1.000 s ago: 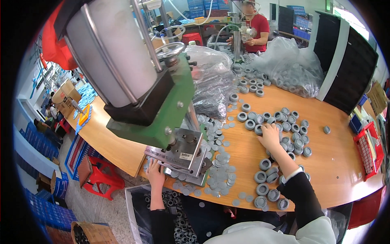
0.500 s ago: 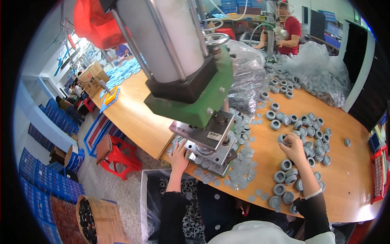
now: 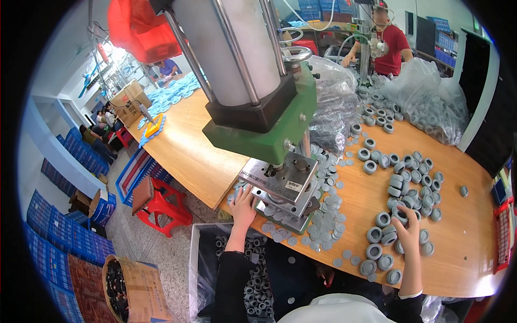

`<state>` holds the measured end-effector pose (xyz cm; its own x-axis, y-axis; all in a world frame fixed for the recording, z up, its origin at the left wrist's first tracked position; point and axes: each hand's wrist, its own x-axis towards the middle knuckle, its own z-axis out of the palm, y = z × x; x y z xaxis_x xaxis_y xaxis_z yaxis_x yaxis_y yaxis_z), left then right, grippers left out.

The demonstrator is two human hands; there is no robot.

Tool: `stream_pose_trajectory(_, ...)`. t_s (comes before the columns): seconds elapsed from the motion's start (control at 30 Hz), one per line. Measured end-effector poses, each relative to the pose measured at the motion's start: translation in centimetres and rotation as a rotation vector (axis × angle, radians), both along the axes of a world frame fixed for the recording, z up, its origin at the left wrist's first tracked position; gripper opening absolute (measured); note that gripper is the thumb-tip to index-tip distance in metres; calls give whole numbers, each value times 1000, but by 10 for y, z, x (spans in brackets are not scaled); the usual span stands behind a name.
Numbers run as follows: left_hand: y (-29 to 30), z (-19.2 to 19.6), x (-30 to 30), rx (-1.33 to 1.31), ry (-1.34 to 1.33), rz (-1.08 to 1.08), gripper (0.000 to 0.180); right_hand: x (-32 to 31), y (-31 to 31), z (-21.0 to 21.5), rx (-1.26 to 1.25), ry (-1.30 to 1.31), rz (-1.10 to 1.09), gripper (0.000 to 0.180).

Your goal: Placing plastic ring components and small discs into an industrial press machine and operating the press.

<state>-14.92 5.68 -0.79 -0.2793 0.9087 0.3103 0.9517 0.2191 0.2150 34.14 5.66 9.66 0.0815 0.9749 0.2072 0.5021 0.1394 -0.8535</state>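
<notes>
The left hand [image 3: 243, 207] rests against the lower steel plate of the green pneumatic press [image 3: 280, 185], fingers curled narrow on its left edge; whether they pinch anything cannot be told. The right hand [image 3: 407, 229] closes its fingertips around one grey ring-shaped rubber bushing [image 3: 399, 211] on the wooden table [image 3: 474, 237]. More such bushings [image 3: 377, 234] stand just left of and below those fingers. Flat grey discs [image 3: 326, 220] lie scattered between the two hands, near the press base.

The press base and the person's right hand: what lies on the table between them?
In the head view, flat grey discs lie scattered between the press base and the right hand, then bare wood.
</notes>
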Motion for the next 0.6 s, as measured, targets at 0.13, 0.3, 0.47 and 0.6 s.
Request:
stream_pose_trajectory(0.13,-5,4,-6,-15,-36,34,34,-2,-6,6,2,-2,78,31)
stream_pose_trajectory(0.3,-2,7,-1,-14,41,0,41,3,-5,-2,91,-107,-5,38)
stream_pose_trajectory(0.47,-4,5,-2,29,22,-35,42,-1,-5,-13,114,-46,69,41)
stream_pose_trajectory(0.6,-3,4,0,64,35,-45,42,-12,-9,-3,70,-94,40,41)
